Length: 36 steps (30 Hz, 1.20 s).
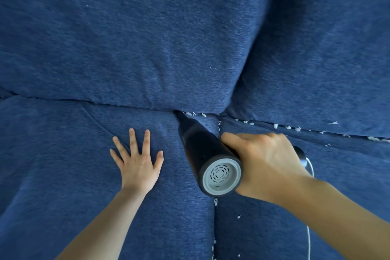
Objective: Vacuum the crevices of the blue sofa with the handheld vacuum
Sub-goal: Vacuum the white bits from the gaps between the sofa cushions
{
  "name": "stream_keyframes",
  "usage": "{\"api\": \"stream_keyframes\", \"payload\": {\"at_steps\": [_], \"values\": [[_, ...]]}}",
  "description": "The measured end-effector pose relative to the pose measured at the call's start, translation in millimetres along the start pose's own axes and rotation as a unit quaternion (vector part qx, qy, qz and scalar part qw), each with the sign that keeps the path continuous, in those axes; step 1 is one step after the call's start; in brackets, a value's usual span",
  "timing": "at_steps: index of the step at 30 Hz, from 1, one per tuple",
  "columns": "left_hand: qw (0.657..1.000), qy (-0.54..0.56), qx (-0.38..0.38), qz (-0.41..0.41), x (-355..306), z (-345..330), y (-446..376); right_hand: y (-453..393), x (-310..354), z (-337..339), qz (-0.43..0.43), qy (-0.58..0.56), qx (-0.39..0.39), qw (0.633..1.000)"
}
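Nozzle of black handheld vacuum (207, 155) sits in blue sofa (147, 38) crevice. Right hand (263, 162) grips it; left hand (138, 159) presses seat, fingers spread flat.

Left hand (137, 162) flat, fingers (132, 140) spread straight, palm down, forearm reaching in from below. Right hand (263, 162) curled in a grip, thumb seemingly extended forward.

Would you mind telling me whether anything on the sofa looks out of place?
Yes: white scraps litter the crevice right of the vacuum nozzle, and more lie in the seam between the seat cushions.
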<state>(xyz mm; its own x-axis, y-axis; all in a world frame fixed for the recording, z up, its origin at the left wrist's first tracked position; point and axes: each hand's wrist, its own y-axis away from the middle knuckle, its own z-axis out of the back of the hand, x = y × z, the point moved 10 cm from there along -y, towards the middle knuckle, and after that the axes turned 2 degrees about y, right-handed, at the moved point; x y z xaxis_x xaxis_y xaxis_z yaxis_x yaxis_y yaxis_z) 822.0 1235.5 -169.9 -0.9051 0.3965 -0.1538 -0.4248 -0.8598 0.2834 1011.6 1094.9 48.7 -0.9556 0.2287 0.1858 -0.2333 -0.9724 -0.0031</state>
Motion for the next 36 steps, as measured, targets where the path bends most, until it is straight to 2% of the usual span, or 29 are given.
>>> {"api": "stream_keyframes", "payload": {"at_steps": [10,14,18,21,28,33,36], "values": [[0.998,0.018,0.024,0.047,-29,-4,10,6,-17,6,0.026,0.008,-0.004,1.000],[0.998,0.018,0.032,0.056,-52,-10,15,14,-33,15,0.012,0.006,-0.019,1.000],[0.997,0.007,0.022,0.068,-51,-15,17,15,-39,-6,0.023,0.033,0.004,0.999],[0.997,0.003,0.023,0.070,-49,-18,15,23,-46,-1,0.034,0.033,-0.009,0.999],[0.996,0.002,0.027,0.079,-49,-19,12,27,-62,-12,0.015,0.020,0.006,1.000],[0.997,0.009,0.017,0.070,-54,-16,17,36,-62,-7,-0.002,0.025,-0.002,1.000],[1.000,-0.010,0.009,0.011,-69,-14,22,40,-63,-5,-0.029,0.021,-0.008,0.999]]}}
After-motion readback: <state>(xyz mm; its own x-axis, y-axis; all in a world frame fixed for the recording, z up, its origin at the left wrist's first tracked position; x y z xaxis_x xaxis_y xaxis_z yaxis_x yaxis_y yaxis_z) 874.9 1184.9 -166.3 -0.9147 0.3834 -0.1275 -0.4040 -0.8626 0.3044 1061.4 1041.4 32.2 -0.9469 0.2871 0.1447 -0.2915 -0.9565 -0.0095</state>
